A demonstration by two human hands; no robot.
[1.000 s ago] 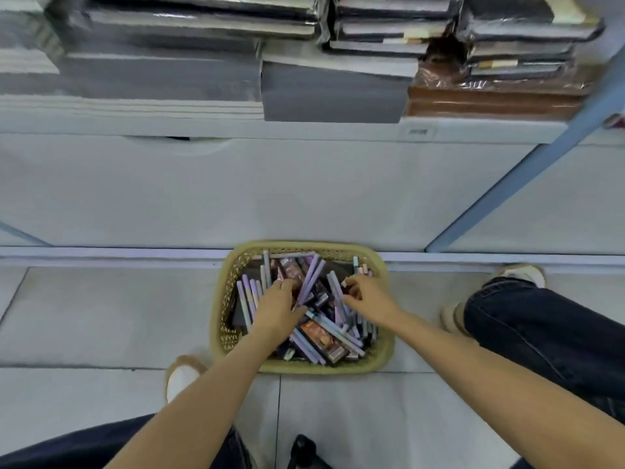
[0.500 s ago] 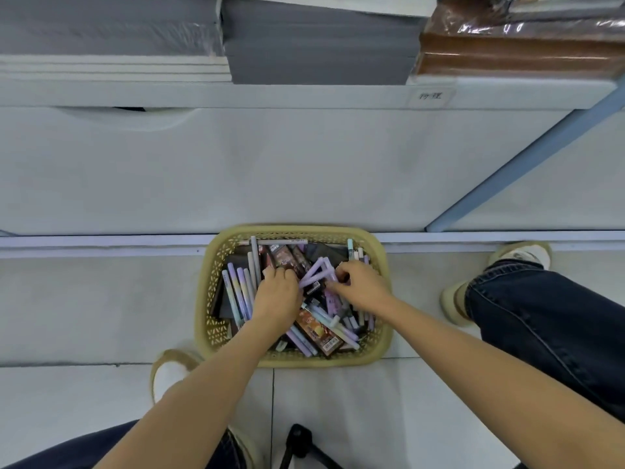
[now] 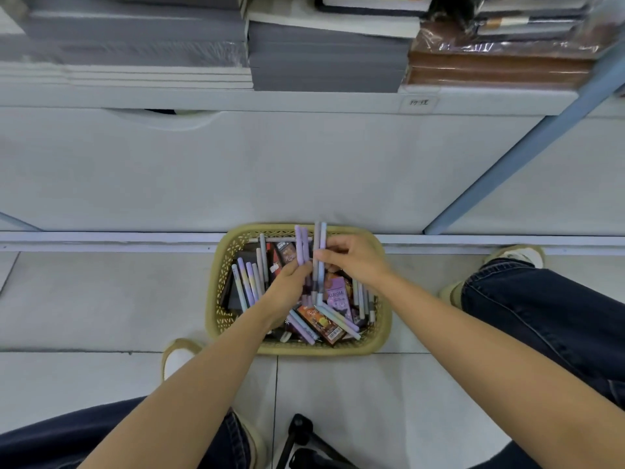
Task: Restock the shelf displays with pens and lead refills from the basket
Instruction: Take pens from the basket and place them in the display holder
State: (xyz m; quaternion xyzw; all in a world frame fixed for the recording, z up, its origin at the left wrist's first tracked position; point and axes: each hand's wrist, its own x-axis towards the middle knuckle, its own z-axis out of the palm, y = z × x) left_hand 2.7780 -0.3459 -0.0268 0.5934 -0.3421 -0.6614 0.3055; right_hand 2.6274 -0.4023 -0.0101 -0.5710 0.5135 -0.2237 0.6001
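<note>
1. A yellow lattice basket (image 3: 216, 299) sits on the tiled floor (image 3: 101, 299). Its 12 o'clock rim lies against the base rail of the shelving.
2. The left hand (image 3: 287, 289) reaches in from 7 o'clock and hangs over the basket's middle. Its fingers curl round two lilac pens (image 3: 302, 245), whose free ends point to 12 o'clock and pass over the far rim.
3. The right hand (image 3: 355, 262) comes in from 4 o'clock. Its thumb and curled fingers pinch two blue-grey pens (image 3: 319, 242), which run parallel to the lilac pair, just beside it at its 3 o'clock. Whether the two pairs touch cannot be told.
4. Loose pens (image 3: 247, 286) lie side by side in the basket's 9 o'clock part, and more lie crossed towards 5 o'clock.
5. A purple refill pack (image 3: 336, 294) lies near the basket's centre, below the right hand. An orange-brown refill pack (image 3: 319, 324) lies at 6 o'clock, and dark packs sit at 11 o'clock.
6. At the frame's 12 o'clock a shelf (image 3: 304, 99) holds grey stacks (image 3: 324, 62), with a brown wrapped stack (image 3: 490, 66) at 1 o'clock. A small label (image 3: 418, 102) is fixed to the shelf edge.
7. One shoe (image 3: 179, 357) stands at the basket's 7 o'clock and another shoe (image 3: 514, 257) at its 3 o'clock.
</note>
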